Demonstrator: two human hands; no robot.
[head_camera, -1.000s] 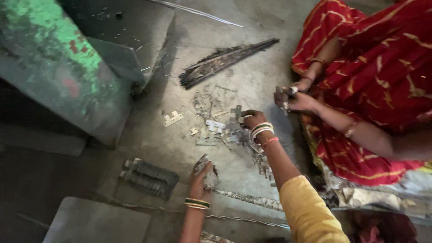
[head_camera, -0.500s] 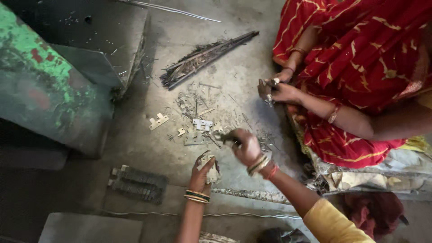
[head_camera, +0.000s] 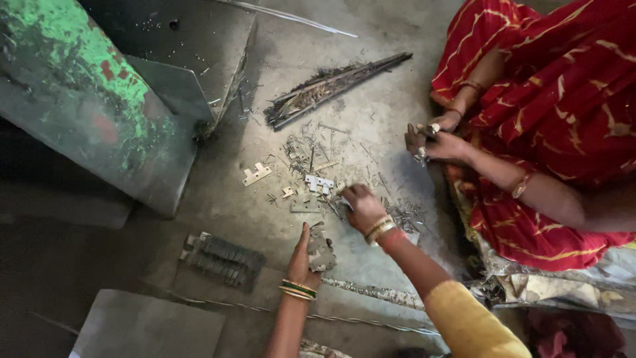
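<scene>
Left hand (head_camera: 306, 255) clamps a stack of metal plates (head_camera: 320, 248); right hand (head_camera: 363, 207) pinches a small plate (head_camera: 345, 201) above it

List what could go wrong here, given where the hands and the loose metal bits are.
1. The right hand reaches bare into scattered thin metal pins on the floor; a sharp end could prick a finger.
2. The left hand holds a stack of small metal plates loosely from below; some may slip and scatter.
3. Another person's hands work close by, so reaching arms could bump.
</scene>
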